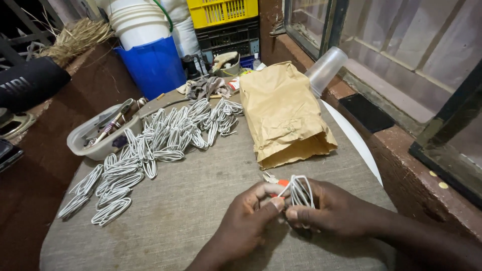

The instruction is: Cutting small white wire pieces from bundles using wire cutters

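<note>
Both hands meet low in the frame, right of centre, over the grey cloth [191, 211] covering the table. Left hand [246, 218] and right hand [334, 211] are together, fingertips touching, both pinched on one bundle of white wire loops [300, 191] that stands upright between them; a small orange-handled tool [275, 181] shows just behind the left thumb, but which hand holds it cannot be told.

Just above the hands, at centre right, lies a crumpled brown paper bag [283, 113], its open end toward the hands. A long heap of matching wire bundles [150, 150] runs from lower left up to the bag. A clear plastic tub [93, 138] with tools sits at left. At the top edge stand a blue bucket [153, 65] under white buckets [135, 20], a yellow crate [221, 11] on a black crate [228, 36], and a clear plastic cup [326, 68] at upper right.
</note>
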